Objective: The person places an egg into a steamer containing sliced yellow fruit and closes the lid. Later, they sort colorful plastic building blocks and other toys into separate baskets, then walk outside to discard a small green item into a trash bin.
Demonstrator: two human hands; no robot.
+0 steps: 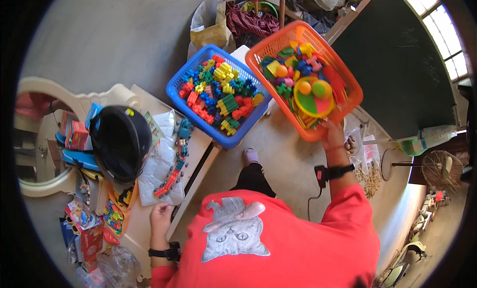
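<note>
My right hand (331, 134) grips the near end of an orange plastic basket (262, 77), which is tilted and holds mixed toys, with balls on a round yellow-rimmed piece. Left of it, a blue plastic basket (233, 142) full of interlocking toy blocks (223, 73) rests at the end of the white dressing table (203, 137). My left hand (161, 215), fingers curled, lies at the table's edge by a white padded sheet (160, 189) and seems to hold nothing. On that sheet stands a chain of linked toy blocks on wheels (173, 176), led by a teal piece.
A black helmet (121, 144) and small boxes (77, 135) stand before the oval mirror (39, 139). An orange tray of small beads (113, 217) and a clear plastic bag (119, 265) lie nearer. A chalkboard (391, 68) stands right, a wire-cage fan (441, 168) beyond it.
</note>
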